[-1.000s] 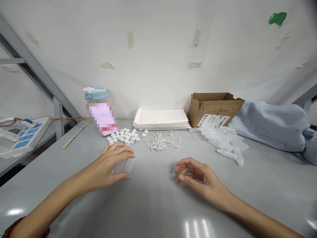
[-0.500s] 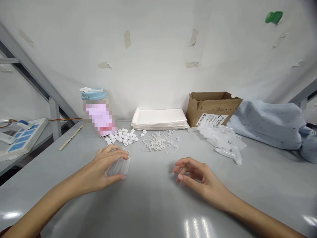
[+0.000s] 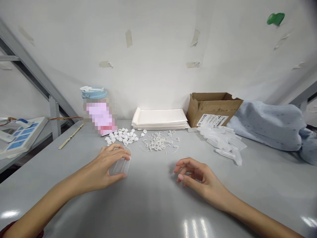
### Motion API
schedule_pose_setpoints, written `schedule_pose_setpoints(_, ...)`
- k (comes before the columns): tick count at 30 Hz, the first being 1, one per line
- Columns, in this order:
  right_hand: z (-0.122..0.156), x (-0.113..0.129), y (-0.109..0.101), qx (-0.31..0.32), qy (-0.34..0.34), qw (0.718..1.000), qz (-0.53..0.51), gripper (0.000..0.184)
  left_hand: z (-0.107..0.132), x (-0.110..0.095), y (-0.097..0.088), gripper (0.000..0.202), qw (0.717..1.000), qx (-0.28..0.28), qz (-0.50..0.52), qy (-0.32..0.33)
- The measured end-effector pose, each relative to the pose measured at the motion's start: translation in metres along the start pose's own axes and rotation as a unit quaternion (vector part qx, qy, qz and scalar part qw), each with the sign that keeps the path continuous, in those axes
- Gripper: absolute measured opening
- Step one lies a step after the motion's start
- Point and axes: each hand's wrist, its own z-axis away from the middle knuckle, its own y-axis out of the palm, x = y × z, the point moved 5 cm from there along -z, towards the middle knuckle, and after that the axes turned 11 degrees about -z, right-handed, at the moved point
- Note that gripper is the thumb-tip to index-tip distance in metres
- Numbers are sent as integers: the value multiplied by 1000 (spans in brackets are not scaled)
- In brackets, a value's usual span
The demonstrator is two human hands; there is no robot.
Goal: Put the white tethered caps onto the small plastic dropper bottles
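My left hand (image 3: 109,163) rests over a few clear plastic tubes (image 3: 121,166) lying side by side on the grey table, with its thumb at their near end and its fingertips at the far end. Palm and fingers hide part of them. Farther right, my right hand (image 3: 195,175) hovers low over the table with loosely curled fingers, thumb apart, and nothing visible between them. Beyond the left hand lies a pile of small white caps (image 3: 126,136). A heap of thin, curled white plastic pieces (image 3: 159,141) sits between and beyond both hands.
More clear tubes (image 3: 224,140) lie heaped at the right, before an open cardboard box (image 3: 214,107). Flat white envelopes (image 3: 160,117) are stacked against the wall. A blurred phone (image 3: 100,117) leans at the left by a blue-topped container (image 3: 94,93). Light-blue cloth (image 3: 269,124) fills the far right.
The left hand has shifted very slightly to the right, still around the tubes. My right hand has stayed almost in place.
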Motion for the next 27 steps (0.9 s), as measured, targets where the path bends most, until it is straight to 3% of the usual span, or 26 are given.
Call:
schedule_pose_setpoints(17, -1, 2, -4, -12, -15, 1000, 4, 22, 5, 4, -5, 30, 1000, -7, 3, -9)
schedule_pose_setpoints(20, -6, 8, -19, -42, -40, 998, 10, 23, 2, 0, -13, 33, 1000, -25, -2, -7)
schedule_pose_setpoints(23, -13, 14, -45, -100, -74, 991, 53, 26, -13, -16, -28, 25, 996, -84, -4, -18)
schedule_pose_setpoints(25, -17, 16, -67, -160, -101, 974, 121, 24, -29, -34, -35, 17, 989, -143, 3, -33)
schedule_pose_setpoints(27, -20, 17, -87, -213, -132, 942, 221, 20, -50, -59, -30, 13, 988, -152, 18, -12)
